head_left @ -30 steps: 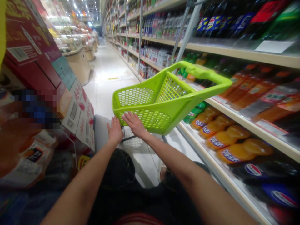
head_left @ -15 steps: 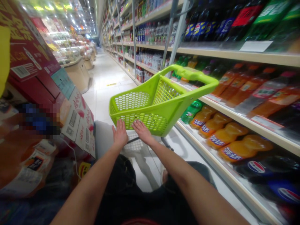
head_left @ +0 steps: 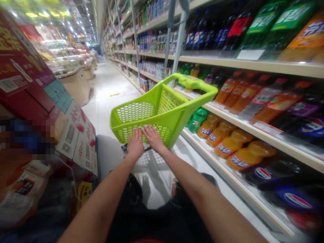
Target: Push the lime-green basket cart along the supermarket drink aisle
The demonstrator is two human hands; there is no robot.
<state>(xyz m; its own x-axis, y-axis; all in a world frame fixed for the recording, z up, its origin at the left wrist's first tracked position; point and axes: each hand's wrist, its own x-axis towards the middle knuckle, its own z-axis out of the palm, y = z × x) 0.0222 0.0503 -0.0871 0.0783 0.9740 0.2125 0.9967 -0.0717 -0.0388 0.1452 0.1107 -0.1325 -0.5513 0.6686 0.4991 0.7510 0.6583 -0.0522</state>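
Note:
A lime-green plastic shopping basket [head_left: 174, 116] with a mesh body and a raised handle stands in the aisle just ahead of me. My left hand [head_left: 135, 144] lies flat against its near mesh wall with fingers stretched out. My right hand [head_left: 153, 137] rests beside it on the same wall, fingers also extended. The two hands almost touch each other. Neither hand holds anything. My legs in dark clothing show at the bottom.
Shelves [head_left: 255, 65] of soft-drink bottles run along the right, with orange bottles [head_left: 229, 145] lying low. Red cartons and white boxes [head_left: 76, 135] are stacked on the left. A white tiled aisle floor [head_left: 111, 87] runs far ahead.
Both hands have slid closer together on the basket's near wall. The basket sits further left and lower in view than before.

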